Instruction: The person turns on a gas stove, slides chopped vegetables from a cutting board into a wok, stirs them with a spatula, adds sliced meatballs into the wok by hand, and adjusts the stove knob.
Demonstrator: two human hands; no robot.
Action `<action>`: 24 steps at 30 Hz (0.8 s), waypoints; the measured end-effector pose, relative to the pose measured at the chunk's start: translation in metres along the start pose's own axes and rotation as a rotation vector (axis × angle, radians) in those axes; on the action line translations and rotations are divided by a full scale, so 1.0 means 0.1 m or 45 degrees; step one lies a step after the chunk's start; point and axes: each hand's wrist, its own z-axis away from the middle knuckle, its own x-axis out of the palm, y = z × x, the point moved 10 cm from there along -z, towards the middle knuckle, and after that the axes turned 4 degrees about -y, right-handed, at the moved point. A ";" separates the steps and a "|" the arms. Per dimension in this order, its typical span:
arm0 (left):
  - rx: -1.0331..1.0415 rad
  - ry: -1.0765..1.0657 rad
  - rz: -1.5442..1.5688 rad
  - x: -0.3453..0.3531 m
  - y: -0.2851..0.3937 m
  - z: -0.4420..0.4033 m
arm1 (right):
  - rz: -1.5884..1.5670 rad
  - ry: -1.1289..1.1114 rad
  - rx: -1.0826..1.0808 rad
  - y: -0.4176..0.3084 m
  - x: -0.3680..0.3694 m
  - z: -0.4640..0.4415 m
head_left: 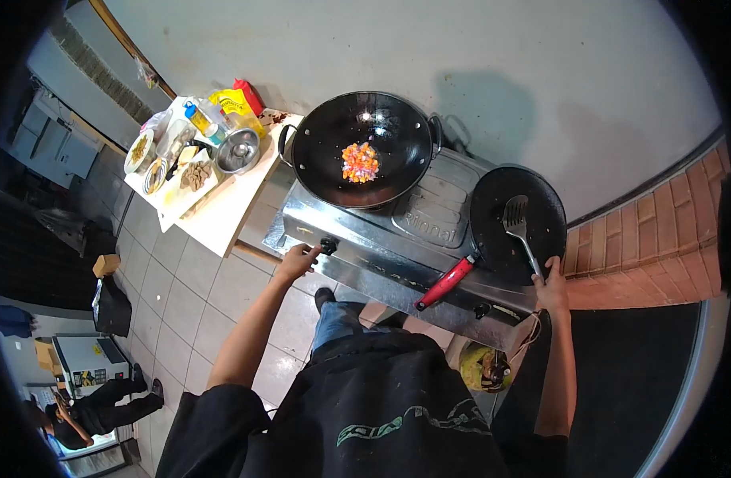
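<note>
A large black wok [310,151] with two loop handles sits on the left burner of a steel gas stove [341,227]. Chopped orange and pale pieces [360,162] lie heaped inside it. My left hand [298,262] is at the left stove knob [328,244], fingertips closed on it. On the right side of the stove rests a flat black frying pan [493,199] with a red handle [447,284]. A slotted metal spatula [516,217] leans in that pan, and my right hand [551,288] is closed around the end of its handle.
A white side table [222,217] at left carries a steel bowl [239,151], a board with brown meat-like pieces [196,176], bottles and dishes. A brick ledge [644,247] borders the stove's right. Another person [94,410] is at lower left.
</note>
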 end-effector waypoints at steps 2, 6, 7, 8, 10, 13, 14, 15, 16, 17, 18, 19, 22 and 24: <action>-0.049 -0.081 -0.102 0.08 -0.10 -0.11 | 0.050 0.043 -0.107 -0.02 -0.04 -0.09; -0.143 -0.228 0.133 0.19 -0.24 -0.25 | 0.206 0.148 -0.228 -0.60 -0.35 0.07; -0.149 -0.236 0.145 0.20 -0.23 -0.26 | 0.187 0.150 -0.301 -0.87 -0.47 0.15; -0.165 -0.271 0.178 0.23 -0.25 -0.27 | 0.201 0.142 -0.303 -1.15 -0.59 0.22; -0.166 -0.314 0.270 0.30 -0.24 -0.27 | 0.267 0.248 -0.275 -1.76 -0.88 0.41; -0.153 -0.385 0.351 0.38 -0.20 -0.22 | 0.280 0.233 -0.290 -2.79 -1.16 0.61; -0.150 -0.369 0.386 0.38 -0.18 -0.20 | 0.287 0.234 -0.294 -3.02 -1.19 0.59; -0.101 -0.329 0.391 0.38 -0.18 -0.22 | 0.308 0.174 -0.409 -3.31 -1.15 0.56; -0.052 -0.290 0.396 0.38 -0.19 -0.24 | 0.330 0.112 -0.524 -3.57 -1.08 0.53; -0.053 -0.291 0.405 0.42 -0.23 -0.25 | 0.338 0.111 -0.528 -3.70 -1.03 0.45; -0.015 -0.225 0.454 0.41 -0.25 -0.27 | 0.466 0.139 -0.749 -3.95 -0.92 0.43; 0.024 -0.159 0.500 0.40 -0.26 -0.30 | 0.592 0.167 -0.970 -4.19 -0.80 0.43; 0.028 -0.076 0.394 0.40 -0.32 -0.35 | 0.790 -0.142 -0.919 -4.50 -0.38 0.00; 0.001 -0.088 0.394 0.42 -0.31 -0.33 | 1.056 -0.103 -1.056 -4.74 -0.17 -0.08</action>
